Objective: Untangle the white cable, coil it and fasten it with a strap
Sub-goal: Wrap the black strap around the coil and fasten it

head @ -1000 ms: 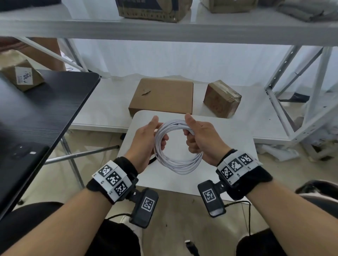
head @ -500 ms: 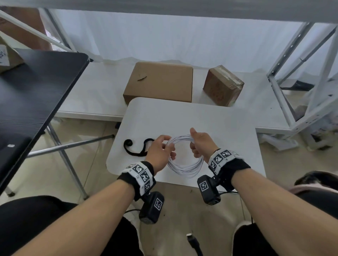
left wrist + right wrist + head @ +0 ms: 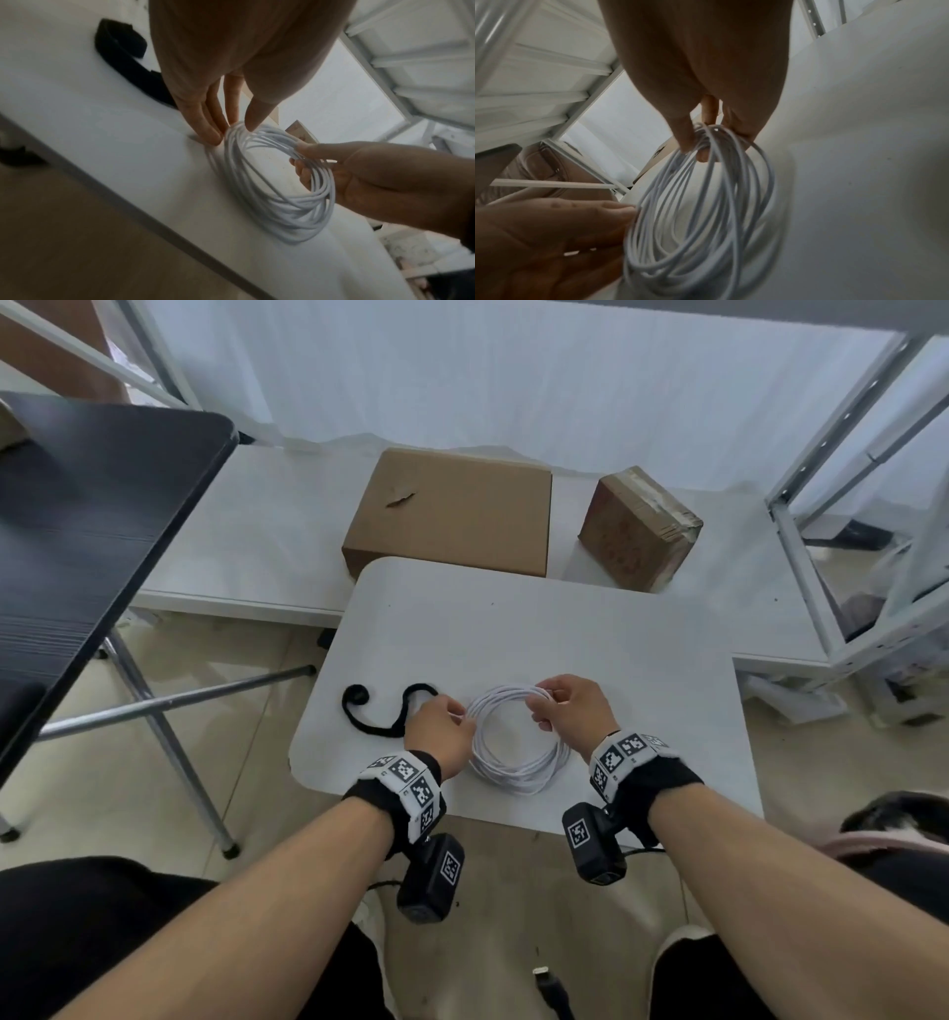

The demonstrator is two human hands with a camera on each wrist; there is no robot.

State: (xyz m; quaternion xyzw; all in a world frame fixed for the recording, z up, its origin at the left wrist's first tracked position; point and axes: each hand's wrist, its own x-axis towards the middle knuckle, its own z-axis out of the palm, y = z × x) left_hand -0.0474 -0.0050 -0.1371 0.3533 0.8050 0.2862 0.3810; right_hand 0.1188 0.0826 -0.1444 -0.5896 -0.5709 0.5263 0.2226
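Note:
The white cable (image 3: 513,775) is wound into a round coil of several loops on the small white table (image 3: 513,634). My left hand (image 3: 459,719) pinches the coil's left side between thumb and fingers. My right hand (image 3: 539,711) grips the far right part of the coil, fingers curled round the strands. In the left wrist view the coil (image 3: 295,219) has its near part down on the table while my left hand (image 3: 236,127) holds its edge. The right wrist view shows my right hand (image 3: 700,146) bunching the loops (image 3: 680,270). A black strap (image 3: 380,730) lies loose just left of my left hand.
Two cardboard boxes, a flat one (image 3: 452,510) and a smaller one (image 3: 639,528), sit on the low white shelf behind the table. A black table (image 3: 87,516) stands to the left. White metal racking (image 3: 832,516) rises on the right.
Both hands have brought the coil down from mid-air onto the table. The head view has tipped downward, and the black strap has come into sight.

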